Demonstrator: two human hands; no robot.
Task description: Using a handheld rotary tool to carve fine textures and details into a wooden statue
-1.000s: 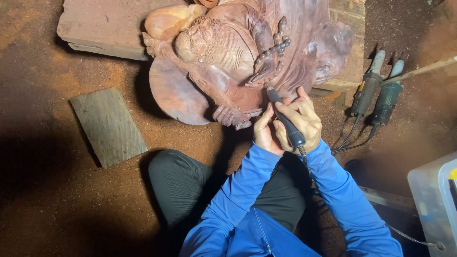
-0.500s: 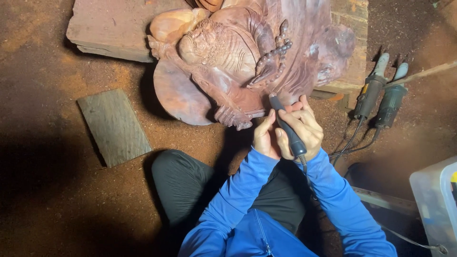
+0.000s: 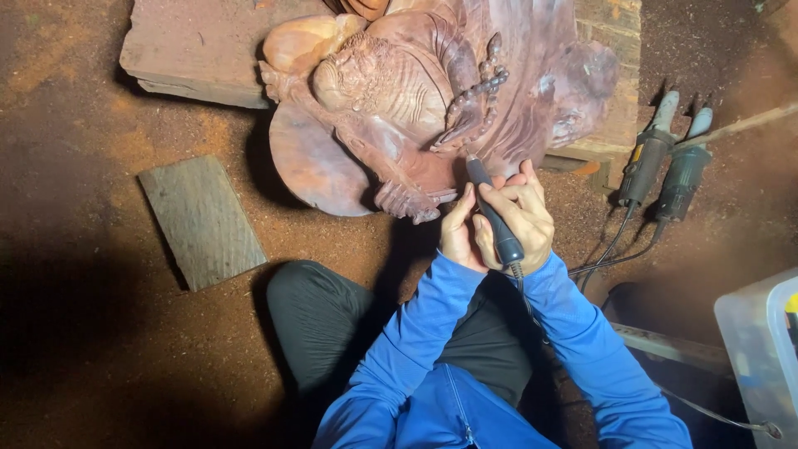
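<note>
A large reddish-brown wood carving (image 3: 416, 108) of a figure leans against a wooden block on the dusty floor. My right hand (image 3: 525, 218) grips a dark pen-shaped rotary tool (image 3: 492, 209), whose tip touches the carving's lower edge. My left hand (image 3: 459, 233) presses against the tool and my right hand from the left, steadying them. Both arms wear blue sleeves. The tool's cable runs down between my arms.
A flat grey wooden slab (image 3: 202, 220) lies on the floor at the left. Two corded power tools (image 3: 665, 162) rest at the right beside a thin stick (image 3: 731, 129). A translucent plastic bin (image 3: 761, 349) stands at the lower right. My dark-trousered knee (image 3: 320, 320) is bent below.
The view has shifted slightly; both hands and the tool stay at the carving's lower edge with only small movement.
</note>
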